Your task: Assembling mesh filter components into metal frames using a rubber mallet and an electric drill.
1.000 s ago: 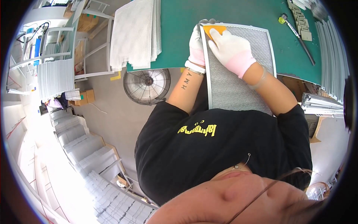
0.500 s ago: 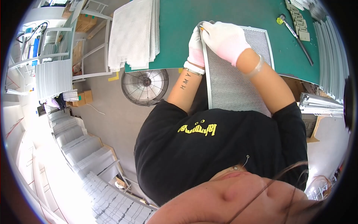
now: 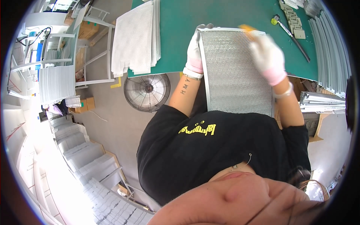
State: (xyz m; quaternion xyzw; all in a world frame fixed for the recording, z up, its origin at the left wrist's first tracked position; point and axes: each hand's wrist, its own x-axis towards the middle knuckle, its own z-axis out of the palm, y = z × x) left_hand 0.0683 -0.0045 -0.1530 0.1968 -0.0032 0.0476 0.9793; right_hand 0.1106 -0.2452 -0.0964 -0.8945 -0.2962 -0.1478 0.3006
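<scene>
a rectangular metal mesh filter panel (image 3: 238, 71) in a thin silver frame lies with its long axis running from the person's chest out across the green counter (image 3: 225, 13); its far short end rests on the counter and its near end hangs past the counter's edge, close against the black shirt. the left hand (image 3: 195, 50), in a white and pink glove, is closed around the panel's left long edge near the far corner, fingertips curled over the frame. the right hand (image 3: 267, 58), gloved the same, sits on the mesh near the far right corner; it is blurred, and seems closed on a small orange piece (image 3: 247, 28) at the panel's far edge, though the grip itself cannot be told for sure. on the counter to the left lies a stack of white mesh sheets (image 3: 137, 35). to the right lie a long dark-handled tool (image 3: 292, 33) and a row of silver frame strips (image 3: 330, 45). a round fan (image 3: 147, 92) stands on the floor below the counter's edge.
</scene>
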